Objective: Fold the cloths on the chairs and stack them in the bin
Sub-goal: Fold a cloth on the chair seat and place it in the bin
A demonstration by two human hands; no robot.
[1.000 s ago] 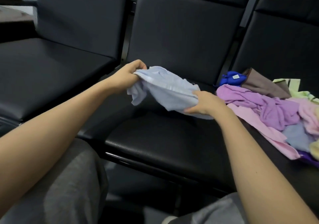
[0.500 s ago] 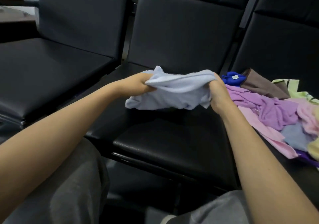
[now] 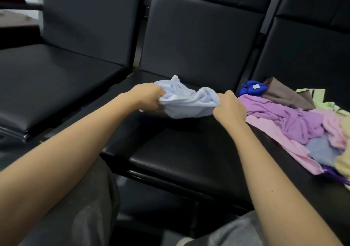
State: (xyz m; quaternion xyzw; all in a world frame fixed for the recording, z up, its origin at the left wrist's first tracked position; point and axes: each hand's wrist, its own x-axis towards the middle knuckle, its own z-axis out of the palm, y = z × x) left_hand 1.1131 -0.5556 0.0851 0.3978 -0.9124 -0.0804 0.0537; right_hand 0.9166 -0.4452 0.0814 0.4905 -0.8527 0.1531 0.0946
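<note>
The cloth point(image 3: 189, 101) hangs over the middle seat point(image 3: 180, 160), left of the pile point(image 3: 295, 117).

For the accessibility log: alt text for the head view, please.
The left hand and right hand grip a crumpled light blue cloth over a black chair seat. A pile of coloured cloths lies on the seat to its right.

Both hands, left point(image 3: 146, 96) and right point(image 3: 230, 107), grip a crumpled pale blue cloth point(image 3: 186, 102) above the black chair seat point(image 3: 181, 151); mixed cloths point(image 3: 295, 120) heaped just right.
</note>
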